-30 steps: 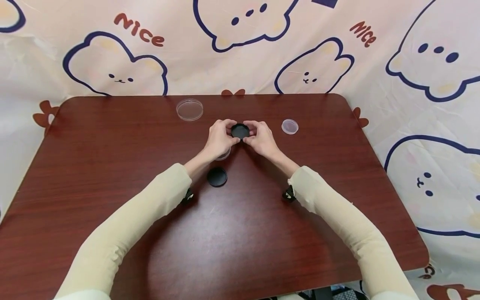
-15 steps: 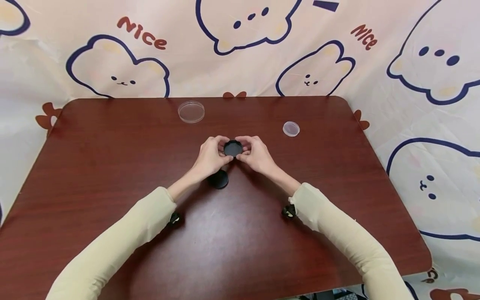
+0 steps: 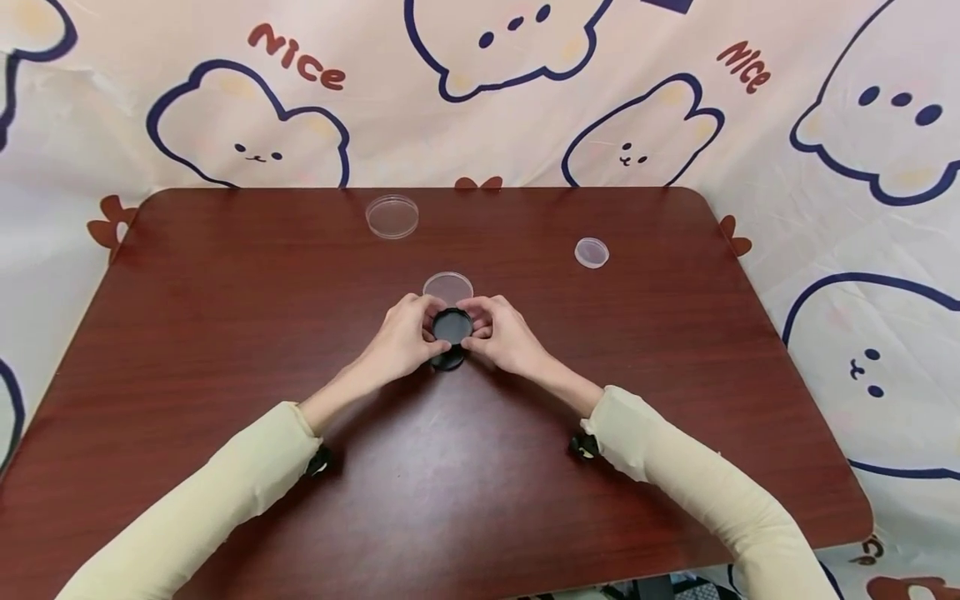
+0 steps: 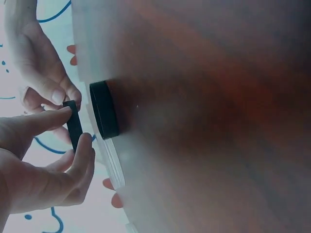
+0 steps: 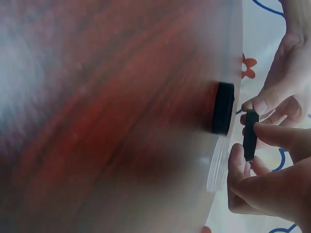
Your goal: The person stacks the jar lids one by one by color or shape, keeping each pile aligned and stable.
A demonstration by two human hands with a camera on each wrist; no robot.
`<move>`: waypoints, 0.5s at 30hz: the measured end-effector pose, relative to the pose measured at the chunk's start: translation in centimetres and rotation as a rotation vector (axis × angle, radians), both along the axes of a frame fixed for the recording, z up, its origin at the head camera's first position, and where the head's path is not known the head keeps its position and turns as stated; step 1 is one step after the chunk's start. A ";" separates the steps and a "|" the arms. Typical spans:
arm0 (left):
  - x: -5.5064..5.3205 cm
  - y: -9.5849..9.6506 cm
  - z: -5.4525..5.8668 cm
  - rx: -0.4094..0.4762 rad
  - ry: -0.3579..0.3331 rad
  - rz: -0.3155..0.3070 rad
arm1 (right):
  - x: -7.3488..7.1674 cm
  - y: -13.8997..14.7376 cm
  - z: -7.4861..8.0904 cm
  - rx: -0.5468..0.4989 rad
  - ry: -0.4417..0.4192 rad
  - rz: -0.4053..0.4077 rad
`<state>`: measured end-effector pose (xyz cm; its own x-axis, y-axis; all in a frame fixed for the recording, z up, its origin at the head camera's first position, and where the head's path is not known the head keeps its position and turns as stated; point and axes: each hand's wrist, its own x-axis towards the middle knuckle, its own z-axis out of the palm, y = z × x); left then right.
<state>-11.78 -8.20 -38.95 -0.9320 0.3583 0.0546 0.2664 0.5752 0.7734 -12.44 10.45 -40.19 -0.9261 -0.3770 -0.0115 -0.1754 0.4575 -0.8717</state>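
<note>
On the brown table [image 3: 450, 517] sits a black round dish [image 4: 106, 110]; above it, apart, the left hand [image 3: 405, 337] and right hand [image 3: 506, 335] pinch a thin black disc [image 3: 452, 326] with raised rim. Beyond lie a transparent dish [image 3: 448, 287], a small clear dish [image 3: 592, 253] and a wide clear dish [image 3: 392, 217].

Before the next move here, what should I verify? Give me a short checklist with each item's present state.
1. Left hand grips the upper black piece: ok.
2. Right hand grips its opposite side: ok.
3. Lower black piece rests on the table: ok.
4. Black pieces apart: ok, both wrist views show a gap.
5. Black pieces precisely centred: cannot tell from these angles.
</note>
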 end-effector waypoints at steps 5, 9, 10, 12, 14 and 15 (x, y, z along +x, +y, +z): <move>1.3 -0.5 -0.6 -0.014 0.010 -0.011 | 1.0 -0.4 -0.5 0.011 -0.012 0.038; 2.0 -0.8 -0.9 -0.009 -0.007 0.004 | 1.5 -0.7 -0.7 0.021 -0.006 0.054; 2.1 -0.8 -0.9 -0.007 -0.010 0.007 | 1.5 -0.7 -0.8 0.025 -0.001 0.054; 2.2 -0.9 -1.0 -0.011 -0.012 0.007 | 1.6 -0.8 -0.9 0.034 0.006 0.051; 2.3 -0.9 -1.0 -0.014 -0.020 0.007 | 1.6 -0.9 -1.0 0.047 0.013 0.050; 2.3 -1.0 -1.0 -0.016 -0.024 0.008 | 1.7 -0.9 -1.0 0.054 0.015 0.049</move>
